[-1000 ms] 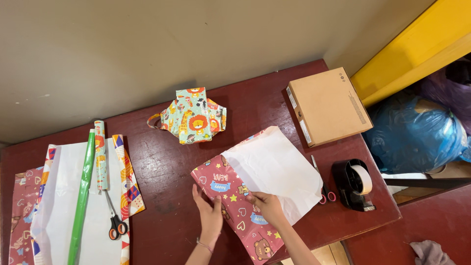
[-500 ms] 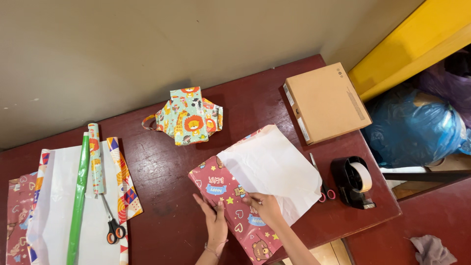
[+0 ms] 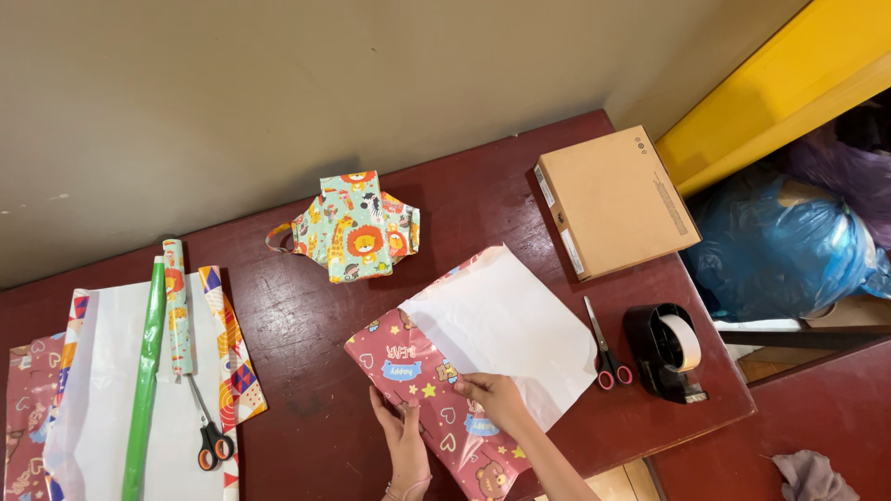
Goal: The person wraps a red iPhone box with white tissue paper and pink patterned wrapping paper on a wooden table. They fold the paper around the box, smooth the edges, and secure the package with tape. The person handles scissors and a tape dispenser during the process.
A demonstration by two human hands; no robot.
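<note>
A sheet of pink gift wrap [image 3: 408, 362] with hearts and bears lies on the dark red table [image 3: 316, 315], its white underside [image 3: 506, 325] folded open toward the right. My left hand [image 3: 401, 443] rests flat on the near left of the patterned part. My right hand [image 3: 497, 397] presses on the fold line where the pattern meets the white side. Both hands hold the paper down with fingers spread.
A teal animal-print wrapped parcel [image 3: 357, 227] sits behind the sheet. A brown cardboard box [image 3: 613, 199], red-handled scissors [image 3: 605, 348] and a black tape dispenser [image 3: 670, 351] are at right. Rolls [image 3: 147, 362], more paper and orange-handled scissors [image 3: 209, 431] lie left.
The camera view shifted slightly. My left hand slid a little toward me along the patterned paper, while my right hand stayed on the fold.
</note>
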